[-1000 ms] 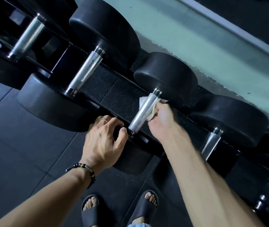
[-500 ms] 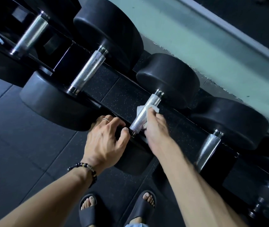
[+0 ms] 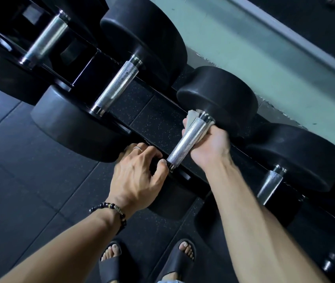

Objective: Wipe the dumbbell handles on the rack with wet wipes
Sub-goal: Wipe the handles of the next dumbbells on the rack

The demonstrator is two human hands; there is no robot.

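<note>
right hand [image 3: 209, 142] wraps wipe [image 3: 192, 116] round handle [image 3: 187, 140], left hand [image 3: 136, 176] grips dumbbell end [image 3: 168, 198]

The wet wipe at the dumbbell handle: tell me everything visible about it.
The wet wipe is a thin, whitish, crumpled sheet, mostly hidden. It is wrapped under the far end of the knurled steel handle, next to the black weight head. The right hand grips it against the handle from below; bits show at the fingertips and beside the palm. Dampness cannot be told.
</note>
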